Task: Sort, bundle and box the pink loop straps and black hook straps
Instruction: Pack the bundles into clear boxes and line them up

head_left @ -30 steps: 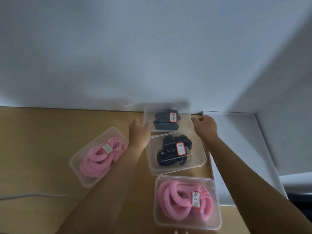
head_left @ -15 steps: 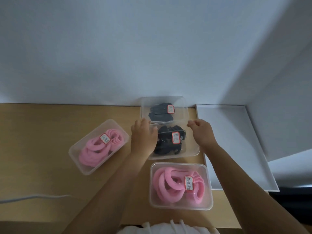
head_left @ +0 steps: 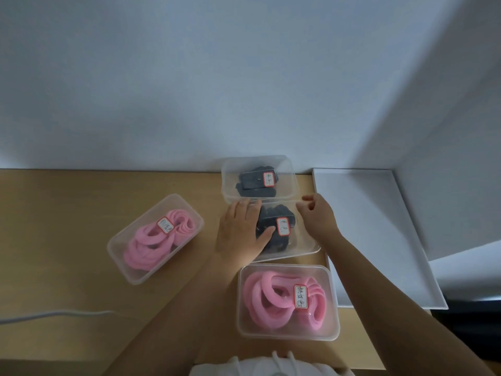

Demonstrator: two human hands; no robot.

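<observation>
Four clear lidded boxes with red-edged labels stand on the wooden table. The far box [head_left: 284, 164] and the middle box [head_left: 303, 245] contain black hook straps. The near box [head_left: 287, 335] and the angled left box [head_left: 127, 248] contain coiled pink loop straps. My left hand [head_left: 241, 229] lies flat on the left part of the middle box's lid, with the thumb stretched over the black straps. My right hand [head_left: 317, 213] has its fingers curled on the far right corner of that lid.
A shallow white tray [head_left: 366, 226] lies right of the boxes, against the wall corner. A pale cable [head_left: 54, 314] runs along the table at the left. White cloth [head_left: 271, 367] shows at the near edge. The wall rises directly behind the far box.
Both hands have drawn back from the sides of the far black-strap box to the middle one. The left hand now lies flat on its lid.
</observation>
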